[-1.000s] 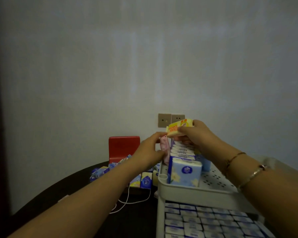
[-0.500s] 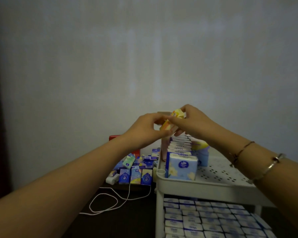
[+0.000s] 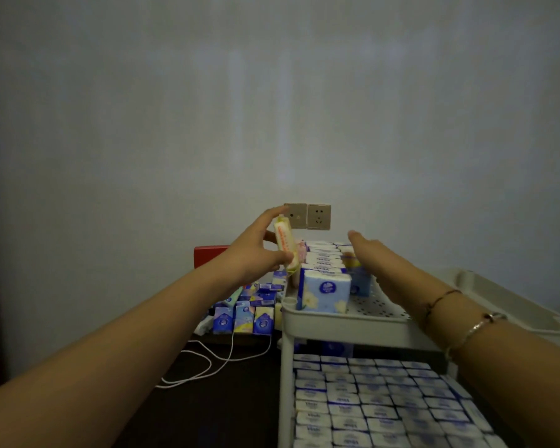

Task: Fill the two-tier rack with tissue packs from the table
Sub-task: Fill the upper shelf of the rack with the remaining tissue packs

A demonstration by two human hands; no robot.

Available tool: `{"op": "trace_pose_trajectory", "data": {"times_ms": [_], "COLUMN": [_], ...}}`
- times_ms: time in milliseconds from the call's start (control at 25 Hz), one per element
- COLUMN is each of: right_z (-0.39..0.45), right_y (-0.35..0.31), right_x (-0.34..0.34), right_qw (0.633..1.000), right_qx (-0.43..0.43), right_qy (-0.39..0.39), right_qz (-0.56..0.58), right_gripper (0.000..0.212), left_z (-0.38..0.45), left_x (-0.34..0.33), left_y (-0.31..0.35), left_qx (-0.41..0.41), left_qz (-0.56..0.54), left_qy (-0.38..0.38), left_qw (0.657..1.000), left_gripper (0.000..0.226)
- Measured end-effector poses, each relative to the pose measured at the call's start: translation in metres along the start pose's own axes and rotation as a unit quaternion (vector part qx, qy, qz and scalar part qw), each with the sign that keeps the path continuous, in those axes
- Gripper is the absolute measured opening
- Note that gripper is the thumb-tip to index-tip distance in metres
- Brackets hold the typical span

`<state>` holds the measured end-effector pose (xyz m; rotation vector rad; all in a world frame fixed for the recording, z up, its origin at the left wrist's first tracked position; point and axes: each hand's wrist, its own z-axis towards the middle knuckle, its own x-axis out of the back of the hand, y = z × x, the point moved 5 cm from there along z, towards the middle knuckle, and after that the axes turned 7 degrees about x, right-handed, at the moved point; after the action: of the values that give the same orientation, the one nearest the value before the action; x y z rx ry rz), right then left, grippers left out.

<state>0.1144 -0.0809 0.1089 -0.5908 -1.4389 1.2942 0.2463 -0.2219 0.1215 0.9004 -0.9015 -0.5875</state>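
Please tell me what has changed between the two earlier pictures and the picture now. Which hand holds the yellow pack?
The yellow tissue pack passed from the right hand to the left hand, which now grips it upright beside the rack's top tier. The right hand let go and is open above the row of blue packs. The rows on both tiers look unchanged.

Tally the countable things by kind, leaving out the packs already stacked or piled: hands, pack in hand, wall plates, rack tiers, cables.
Bare hands: 2, left hand and right hand
Yellow-and-orange plastic-wrapped tissue pack, gripped by the left hand: 1
Gold rectangular wall plates: 2
White plastic rack tiers: 2, upper tier and lower tier
White cable: 1
Total: 8
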Motion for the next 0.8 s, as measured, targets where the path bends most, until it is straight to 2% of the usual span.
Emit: {"op": "trace_pose_trajectory", "data": {"times_ms": [80,200,280,440,680,760,800], "right_z": [0.002,0.0,-0.002,-0.003,-0.008,-0.014,-0.016], "right_y": [0.006,0.011,0.012,0.013,0.012,0.007,0.001], "right_x": [-0.002,-0.004,-0.003,-0.001,-0.004,0.003,0.007], "right_qw": [0.996,0.994,0.994,0.996,0.996,0.999,0.999], "right_qx": [-0.026,-0.032,-0.028,-0.02,-0.046,-0.015,0.027], "right_qy": [0.008,-0.019,-0.024,-0.029,-0.035,0.003,0.032], "right_qz": [0.08,0.101,0.099,0.078,0.069,0.031,0.001], "right_gripper": [0.055,0.039,0.039,0.04,0.039,0.045,0.048], "left_z": [0.0,-0.003,-0.001,0.004,0.004,0.002,0.0], "left_x": [-0.003,-0.02,-0.03,-0.034,-0.024,-0.024,-0.024], "left_y": [-0.003,-0.005,-0.006,-0.012,-0.019,-0.019,-0.02], "left_qx": [0.006,0.004,-0.01,-0.032,-0.011,-0.007,-0.005], "left_qz": [0.029,0.056,0.07,0.118,0.129,0.117,0.105], "left_qy": [-0.01,-0.07,-0.08,-0.047,0.002,-0.002,-0.012], "left_qw": [0.999,0.996,0.994,0.991,0.992,0.993,0.994], "left_gripper": [0.073,0.066,0.062,0.062,0.067,0.072,0.075]}}
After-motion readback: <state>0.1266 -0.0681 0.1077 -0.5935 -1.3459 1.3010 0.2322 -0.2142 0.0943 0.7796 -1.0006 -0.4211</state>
